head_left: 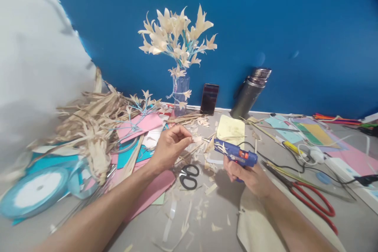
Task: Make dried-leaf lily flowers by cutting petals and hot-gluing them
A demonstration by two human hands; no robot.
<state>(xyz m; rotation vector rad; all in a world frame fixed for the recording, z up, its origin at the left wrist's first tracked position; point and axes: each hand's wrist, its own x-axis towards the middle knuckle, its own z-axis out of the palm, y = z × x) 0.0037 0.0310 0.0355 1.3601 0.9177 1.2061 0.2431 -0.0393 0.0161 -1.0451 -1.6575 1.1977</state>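
Observation:
My right hand [245,173] is wrapped round the handle of a blue hot glue gun [234,152], its nozzle pointing left. Close to the nozzle tip, my left hand [173,145] pinches a small pale piece of dried husk [197,139] between thumb and forefinger. Whether the nozzle touches the piece, I cannot tell. Below and between the hands lies a pair of black-handled scissors [189,176] among pale scraps. A yellow pad [231,130] lies behind the glue gun.
Husk flowers [177,35] stand in a clear vase [181,94] against the blue wall. Beside it are a phone [209,99] and a leaning flask [251,92]. Dried husks [97,126] and blue ribbon [38,189] fill the left; red-handled shears [310,201] and a power strip [348,173] lie right.

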